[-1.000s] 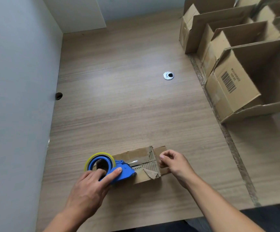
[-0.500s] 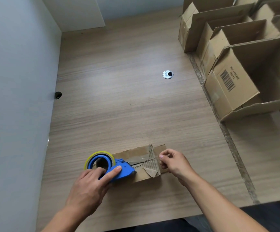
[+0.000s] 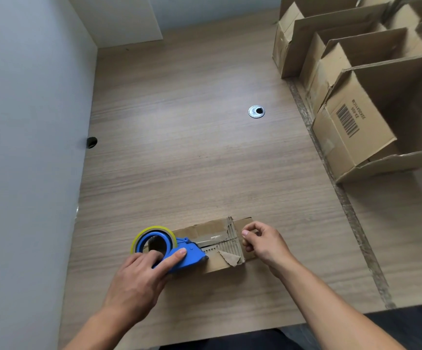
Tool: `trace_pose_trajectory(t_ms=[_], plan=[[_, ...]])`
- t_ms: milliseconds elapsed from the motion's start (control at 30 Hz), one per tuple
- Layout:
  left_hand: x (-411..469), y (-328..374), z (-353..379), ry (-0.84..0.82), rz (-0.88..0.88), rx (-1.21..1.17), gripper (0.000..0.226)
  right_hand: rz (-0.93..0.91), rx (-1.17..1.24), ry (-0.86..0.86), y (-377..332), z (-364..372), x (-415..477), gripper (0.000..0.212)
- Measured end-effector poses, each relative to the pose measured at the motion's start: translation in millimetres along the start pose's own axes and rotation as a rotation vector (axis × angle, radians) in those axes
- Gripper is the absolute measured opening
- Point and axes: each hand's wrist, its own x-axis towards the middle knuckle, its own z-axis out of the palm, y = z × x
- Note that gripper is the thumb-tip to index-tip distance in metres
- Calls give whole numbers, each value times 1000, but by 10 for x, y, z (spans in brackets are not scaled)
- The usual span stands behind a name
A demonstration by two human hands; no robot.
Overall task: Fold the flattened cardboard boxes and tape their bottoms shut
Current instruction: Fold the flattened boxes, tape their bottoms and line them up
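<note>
A torn scrap of cardboard (image 3: 211, 229) lies flat near the table's front edge. A blue tape dispenser (image 3: 179, 253) with a yellow-edged roll rests on its left end. My left hand (image 3: 139, 279) grips the dispenser, with fingers in the roll's core and the index finger along the blue body. A strip of clear tape (image 3: 213, 239) runs from the dispenser to the right over the scrap. My right hand (image 3: 263, 245) has curled fingers and pinches the tape's end at the scrap's right edge. Several folded cardboard boxes (image 3: 351, 132) stand open at the right.
The wooden table (image 3: 184, 160) meets a grey wall on the left. A round metal cable grommet (image 3: 256, 111) sits in the tabletop behind the scrap. A taped seam (image 3: 331, 173) runs along the table in front of the boxes.
Both hands and the dispenser stay in place on the scrap. Only the view shifts slightly.
</note>
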Motion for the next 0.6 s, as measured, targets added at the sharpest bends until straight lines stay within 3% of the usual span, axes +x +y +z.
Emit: trace_pose_trajectory(t_ms=[433,567,600], plan=[[12,-12,50,7,-7,11,48,-29,-297,54,14,181,-38,5],[11,-10,59,4,-6,9,48,38,-226,128,67,153,-62,62],[12,-9,59,5,-7,9,48,27,-236,138,76,149,-65,60]])
